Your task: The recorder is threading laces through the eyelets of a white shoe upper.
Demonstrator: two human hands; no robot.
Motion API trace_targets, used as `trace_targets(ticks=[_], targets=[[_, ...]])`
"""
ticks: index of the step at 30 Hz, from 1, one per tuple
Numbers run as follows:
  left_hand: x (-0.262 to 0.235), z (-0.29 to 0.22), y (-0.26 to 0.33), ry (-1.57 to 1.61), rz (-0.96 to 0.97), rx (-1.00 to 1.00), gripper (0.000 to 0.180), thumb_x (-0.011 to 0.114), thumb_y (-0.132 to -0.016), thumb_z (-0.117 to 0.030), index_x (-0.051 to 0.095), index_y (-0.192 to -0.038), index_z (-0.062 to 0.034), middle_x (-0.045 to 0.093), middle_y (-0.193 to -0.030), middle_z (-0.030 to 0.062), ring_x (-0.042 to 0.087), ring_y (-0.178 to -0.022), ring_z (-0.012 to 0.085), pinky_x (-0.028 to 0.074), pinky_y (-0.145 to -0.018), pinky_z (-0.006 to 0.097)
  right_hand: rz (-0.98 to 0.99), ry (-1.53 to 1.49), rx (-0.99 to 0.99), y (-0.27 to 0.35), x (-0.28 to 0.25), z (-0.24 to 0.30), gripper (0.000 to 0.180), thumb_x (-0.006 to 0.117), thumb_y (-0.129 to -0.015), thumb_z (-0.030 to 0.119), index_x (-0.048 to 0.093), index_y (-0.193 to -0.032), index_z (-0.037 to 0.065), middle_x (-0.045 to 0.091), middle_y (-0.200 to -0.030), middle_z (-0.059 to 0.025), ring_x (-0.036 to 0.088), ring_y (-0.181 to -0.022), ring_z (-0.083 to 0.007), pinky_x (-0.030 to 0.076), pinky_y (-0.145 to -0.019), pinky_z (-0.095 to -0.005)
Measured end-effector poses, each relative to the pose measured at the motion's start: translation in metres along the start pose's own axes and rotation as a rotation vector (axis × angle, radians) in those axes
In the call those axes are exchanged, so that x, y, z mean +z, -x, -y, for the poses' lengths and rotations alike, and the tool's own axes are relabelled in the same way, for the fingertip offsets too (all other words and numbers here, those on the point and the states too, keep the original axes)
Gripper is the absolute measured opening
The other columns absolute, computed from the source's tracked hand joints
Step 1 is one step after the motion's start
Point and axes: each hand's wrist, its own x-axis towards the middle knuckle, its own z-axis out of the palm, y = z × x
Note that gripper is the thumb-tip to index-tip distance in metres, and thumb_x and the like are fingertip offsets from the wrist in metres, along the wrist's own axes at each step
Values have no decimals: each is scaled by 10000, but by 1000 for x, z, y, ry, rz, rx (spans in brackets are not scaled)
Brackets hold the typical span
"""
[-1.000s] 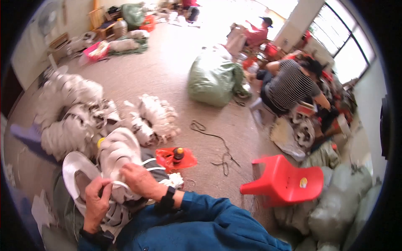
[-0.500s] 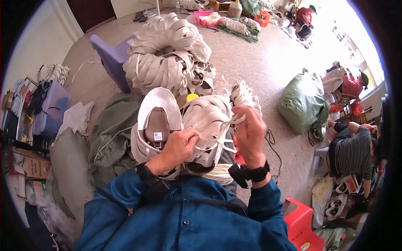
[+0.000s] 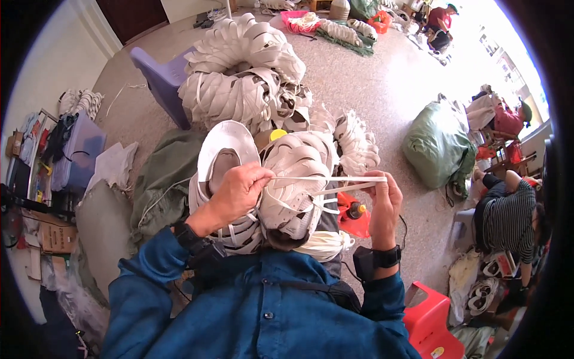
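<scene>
A white shoelace (image 3: pixel 335 178) is pulled straight between my two hands, above the stacked uppers on my lap. My left hand (image 3: pixel 239 190) pinches one part of it between thumb and fingers. At the other side my right hand (image 3: pixel 384 200) is closed on the lace, which doubles back from its fingers toward the shoe. Beneath lies a white shoe upper (image 3: pixel 292 216), its toe toward me and lace strands across it. To its left, under my left hand, another stack of white uppers (image 3: pixel 222 139) shows a brown lining, partly covered by the hand and wrist.
Rings of nested uppers (image 3: pixel 239 51) are piled beyond my lap, beside a purple chair (image 3: pixel 158 81). Spare laces (image 3: pixel 323 245) lie by my right thigh, near a red bag (image 3: pixel 357 222). A red stool (image 3: pixel 427 320), a green sack (image 3: pixel 436 143) and a seated person (image 3: pixel 505 209) are on the right.
My right hand has moved right and down, drawing the lace taut. My left hand has shifted slightly left and up. The lace loop near the right fingers has straightened.
</scene>
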Motion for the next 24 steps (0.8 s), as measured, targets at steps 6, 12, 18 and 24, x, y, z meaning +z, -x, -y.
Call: trace_targets(ticks=[6,12,18,24], targets=[[3,-4,-5,-136,128,-64,125,665,-907,-100,699,-971,2,659,-846,182,653,-765,328,497,-677,374,-45,-77,99,16,-24,-19,275,461,-1066,211,621,-1067,-12,688,-991,-104,671,-904,-164,534,-855,-323],[31,-19,-24,-66,168,-21,127,679,-895,-106,699,-960,1,685,-824,138,657,-718,218,499,-662,328,-92,21,250,46,-51,-51,222,463,-1046,166,611,-1091,6,691,-976,-80,669,-833,-138,534,-803,-287],[50,-6,-26,220,301,-222,125,653,-904,-73,687,-958,34,681,-796,78,621,-742,112,499,-677,290,31,384,123,63,-52,-69,157,529,-961,43,605,-1088,-8,653,-991,-47,611,-904,-115,491,-799,-261],[57,-4,-25,28,248,-106,133,654,-871,-77,684,-953,23,691,-837,147,676,-757,228,517,-703,336,114,441,124,69,-29,-65,100,591,-957,50,632,-1023,-12,668,-877,-69,615,-810,-130,501,-732,-262]])
